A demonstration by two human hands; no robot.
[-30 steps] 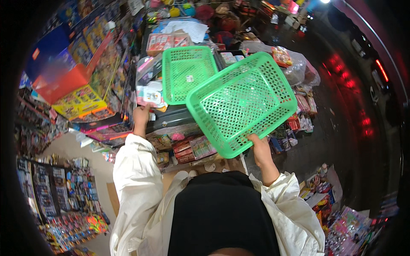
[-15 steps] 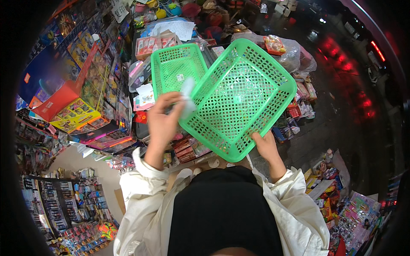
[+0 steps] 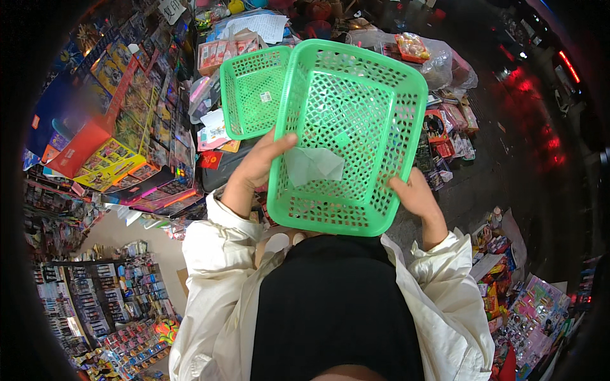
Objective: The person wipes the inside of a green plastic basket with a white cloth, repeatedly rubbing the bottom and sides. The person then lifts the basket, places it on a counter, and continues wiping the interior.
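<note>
A green plastic mesh basket point(image 3: 349, 101) is held up in front of me, tilted so its inside shows. My left hand point(image 3: 255, 164) is closed on its left rim, thumb inside and fingers hidden behind the wall. On the right side, my right hand point(image 3: 418, 193) grips the lower rim with its thumb over the edge. A thin white tissue-like sheet point(image 3: 316, 166) lies crumpled inside the basket, beside my left thumb. Behind and left of it rests a second green mesh basket point(image 3: 251, 105) with a small white label point(image 3: 265, 96) inside.
A box of red-and-white packets point(image 3: 227, 49) and a handwritten paper point(image 3: 265, 27) lie at the back. To the right, a clear plastic bag point(image 3: 454, 73) and packaged goods point(image 3: 438, 127) crowd the stall edge. Card displays point(image 3: 127, 120) line the left; hanging small goods point(image 3: 95, 305) fill the lower left.
The held basket has turned more upright and shifted left. My left hand has let the white sheet go into the basket and taken hold of the left rim.
</note>
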